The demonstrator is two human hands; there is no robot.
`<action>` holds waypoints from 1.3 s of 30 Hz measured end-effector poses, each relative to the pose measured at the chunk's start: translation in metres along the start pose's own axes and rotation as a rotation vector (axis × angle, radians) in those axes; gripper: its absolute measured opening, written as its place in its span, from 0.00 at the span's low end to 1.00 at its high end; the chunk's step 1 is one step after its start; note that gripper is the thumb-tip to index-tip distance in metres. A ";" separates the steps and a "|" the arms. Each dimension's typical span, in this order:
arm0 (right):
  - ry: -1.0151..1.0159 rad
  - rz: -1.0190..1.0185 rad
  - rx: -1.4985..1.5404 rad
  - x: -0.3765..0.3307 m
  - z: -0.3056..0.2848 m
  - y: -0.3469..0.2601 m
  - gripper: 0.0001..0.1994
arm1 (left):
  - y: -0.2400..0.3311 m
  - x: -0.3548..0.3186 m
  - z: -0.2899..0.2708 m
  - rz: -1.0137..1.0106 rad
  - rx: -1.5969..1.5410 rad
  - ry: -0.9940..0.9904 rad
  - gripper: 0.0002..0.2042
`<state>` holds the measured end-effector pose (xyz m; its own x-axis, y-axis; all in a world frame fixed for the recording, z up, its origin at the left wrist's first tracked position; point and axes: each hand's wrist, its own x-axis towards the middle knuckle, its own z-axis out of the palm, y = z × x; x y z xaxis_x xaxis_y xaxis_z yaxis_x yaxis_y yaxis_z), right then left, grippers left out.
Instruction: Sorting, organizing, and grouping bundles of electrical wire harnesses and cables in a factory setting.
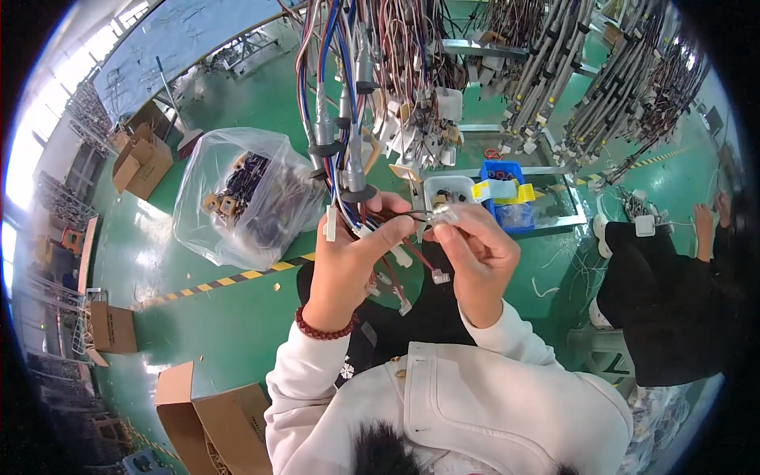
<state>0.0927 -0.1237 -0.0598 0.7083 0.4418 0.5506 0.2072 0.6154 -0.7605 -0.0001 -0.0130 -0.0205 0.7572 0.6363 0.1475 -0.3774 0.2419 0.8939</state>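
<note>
Your left fingers [393, 232] grip the wire bundle [322, 115] low down, likely to steady it; your right fingers [453, 244] pinch a pale connector [444, 214] right of the bundle

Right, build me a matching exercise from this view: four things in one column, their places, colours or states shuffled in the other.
Things:
1. Left hand
2. Bracelet
3. Clear plastic bag
4. Right hand

Places, colours or states:
A. On the green floor, to the left of the cable bundle
B. Fingertips closed on a small pale connector
C. Wrapped around the lower part of the cable bundle
D. Dark red

Right pairs: 1-C, 2-D, 3-A, 4-B
</note>
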 end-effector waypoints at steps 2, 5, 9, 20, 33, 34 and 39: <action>-0.019 -0.001 -0.022 0.000 0.001 0.000 0.12 | 0.004 0.000 0.001 -0.023 0.025 0.013 0.14; -0.053 -0.011 -0.109 0.002 0.001 -0.005 0.12 | 0.005 0.001 -0.001 -0.047 0.061 0.023 0.16; -0.117 0.002 -0.233 0.004 0.000 -0.005 0.12 | 0.007 0.001 -0.004 -0.030 0.130 0.013 0.15; -0.255 0.193 -0.052 -0.001 -0.013 0.018 0.07 | 0.006 0.019 -0.002 -0.122 -0.435 -0.032 0.11; -0.526 0.020 -0.295 -0.006 -0.011 -0.009 0.22 | -0.010 0.024 -0.015 -0.123 -0.690 -0.254 0.09; -0.522 0.021 -0.296 -0.009 -0.009 -0.008 0.22 | -0.010 0.024 -0.013 -0.120 -0.691 -0.251 0.09; -0.347 0.270 0.043 -0.020 -0.011 -0.001 0.14 | -0.013 0.023 -0.011 -0.099 -0.697 -0.218 0.08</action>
<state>0.0858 -0.1401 -0.0735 0.4632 0.7790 0.4227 0.0126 0.4711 -0.8820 0.0167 0.0063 -0.0333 0.8665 0.4452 0.2257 -0.4983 0.7460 0.4417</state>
